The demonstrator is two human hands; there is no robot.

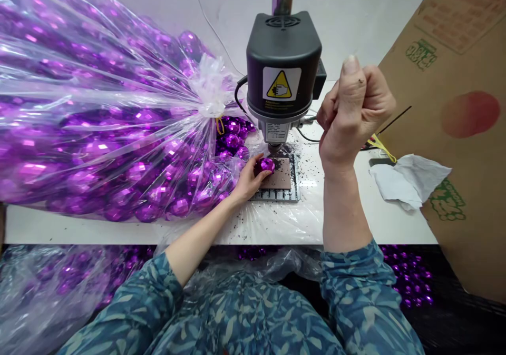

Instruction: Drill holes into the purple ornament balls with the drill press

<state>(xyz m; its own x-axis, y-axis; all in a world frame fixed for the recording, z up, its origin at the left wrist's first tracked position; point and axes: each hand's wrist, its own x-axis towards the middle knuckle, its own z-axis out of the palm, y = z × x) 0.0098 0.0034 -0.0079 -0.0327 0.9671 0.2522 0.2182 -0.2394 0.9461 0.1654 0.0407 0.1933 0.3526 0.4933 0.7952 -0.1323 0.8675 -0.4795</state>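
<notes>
A purple faceted ball is pinched between the thumb and fingers of my left hand, low under the head of a small black drill press. The ball is over a brown board on the machine's slotted metal base. My right hand is raised beside the machine, its fingers closed around the lever that comes out of the right side; the grip end is hidden in the fist. The drill tip is hard to make out behind the chuck.
A big clear plastic bag full of purple balls lies on the left of the white table. Dark shavings surround the base. At right are crumpled white paper, a yellow-handled tool and a tall cardboard box. More purple balls are below the table.
</notes>
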